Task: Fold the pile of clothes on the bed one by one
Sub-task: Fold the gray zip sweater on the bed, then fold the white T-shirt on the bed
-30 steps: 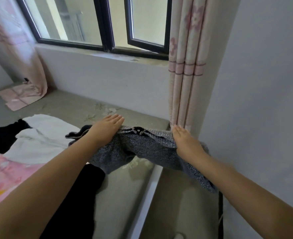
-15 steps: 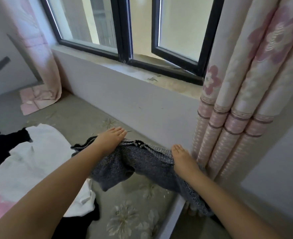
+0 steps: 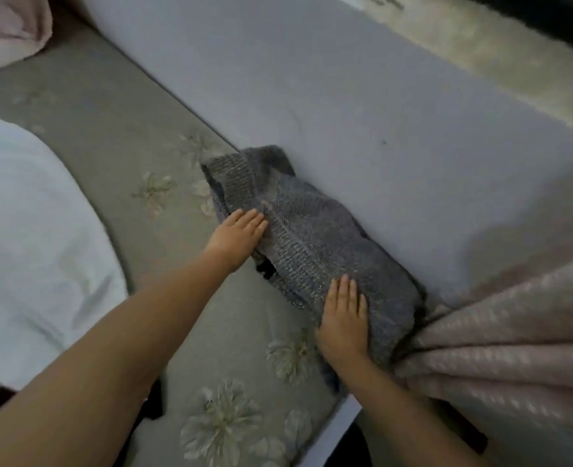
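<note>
Where the bed meets the wall, I see the grey knitted garment lying bunched along that edge, its far end pushed up against the wall and its near end just beside the pink curtain. Both hands are flat on it. My left hand rests palm down on the garment's near-left edge, fingers straight and together, pointing toward the wall. My right hand lies closer to me, also palm down with fingers extended, pressing the near end of the knit where it hangs toward the bed's edge. Neither hand curls around the fabric; they only press it. A small dark piece, possibly a tag or part of another cloth, peeks from under the garment between the two hands, though the blur keeps me from telling which. To the left of my left forearm lies a white garment, well apart from the grey one. The bed sheet under my arms is grey-green with pale flower prints. Beyond the hands, above the wall, a pale stone windowsill runs across the upper right.
</note>
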Available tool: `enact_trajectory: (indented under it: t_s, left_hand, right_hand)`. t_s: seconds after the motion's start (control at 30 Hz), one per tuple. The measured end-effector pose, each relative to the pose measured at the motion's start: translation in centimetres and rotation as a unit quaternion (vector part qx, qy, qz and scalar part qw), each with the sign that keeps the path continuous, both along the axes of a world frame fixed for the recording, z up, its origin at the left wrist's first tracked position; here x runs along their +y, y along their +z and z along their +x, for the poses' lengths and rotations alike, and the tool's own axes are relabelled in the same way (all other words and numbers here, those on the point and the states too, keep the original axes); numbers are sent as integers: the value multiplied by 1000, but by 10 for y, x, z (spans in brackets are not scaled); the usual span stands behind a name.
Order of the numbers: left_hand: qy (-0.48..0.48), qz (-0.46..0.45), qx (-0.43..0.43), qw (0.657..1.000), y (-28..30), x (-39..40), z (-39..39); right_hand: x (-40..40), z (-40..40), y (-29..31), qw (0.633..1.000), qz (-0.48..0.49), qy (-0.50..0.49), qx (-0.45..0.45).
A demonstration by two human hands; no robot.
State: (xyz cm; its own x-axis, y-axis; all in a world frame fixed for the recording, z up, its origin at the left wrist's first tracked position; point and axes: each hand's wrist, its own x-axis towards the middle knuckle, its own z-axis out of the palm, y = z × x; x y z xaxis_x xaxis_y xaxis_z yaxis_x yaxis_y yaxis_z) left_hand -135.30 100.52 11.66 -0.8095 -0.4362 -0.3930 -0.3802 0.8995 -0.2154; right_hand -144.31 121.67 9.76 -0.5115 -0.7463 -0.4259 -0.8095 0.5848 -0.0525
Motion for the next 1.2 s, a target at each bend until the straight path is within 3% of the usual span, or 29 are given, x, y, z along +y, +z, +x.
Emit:
enact_trajectory:
  t_s: [0.1,0.3,0.6,0.73,0.9,1.03,1.1,1.2]
  left_hand:
    - [52,96,-87,990,-72,31,29]
    - [174,212,31,961,-135,60,51]
    - [200,233,15,952,-144,51,44]
    - [248,213,55,944,-128,69,45]
    - [378,225,99,893,-114,139,102]
    - [522,172,130,825,-95,175,164]
    - [570,109,149,801,-78,184,194]
    - [634,43,151,757,-56,200,247]
  right_hand:
    - [2,29,-67,994,83,19,-62]
    - [17,32,-103,996,61,42,-48]
    - [25,27,-79,974,65,209,-66]
    - [15,20,-86,949,175,252,-69]
    - [-9,35,-65,945,217,242,-33]
    - [-49,50,-36,985,43,162,-48]
    - [-70,75,-29,981,-28,165,-101]
    - [-93,143,-24,950,-44,229,-207]
